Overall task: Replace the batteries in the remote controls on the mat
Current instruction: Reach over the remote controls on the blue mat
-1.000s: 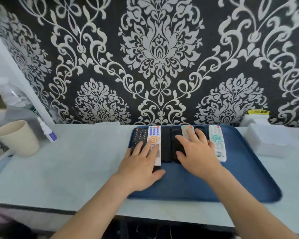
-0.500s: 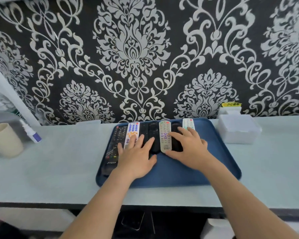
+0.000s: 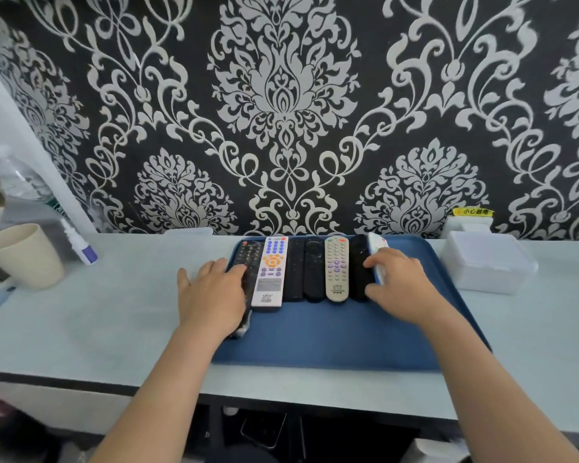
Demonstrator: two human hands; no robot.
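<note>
Left hand (image 3: 211,295): lying flat, fingers straight, on the black remote (image 3: 249,253) at the left edge of the mat (image 3: 331,339).
Right hand (image 3: 403,285): fingers curled round the white remote (image 3: 378,243), right end of the row.
Remotes (image 3: 270,272): side by side along the mat's far edge, mid-bench (image 3: 114,312).
Progress: barely started imo, no covers off, no batteries visible.

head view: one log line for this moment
left hand: flat on long black plastic remote, row's left end | right hand: over white plastic remote, right end, grip unclear
</note>
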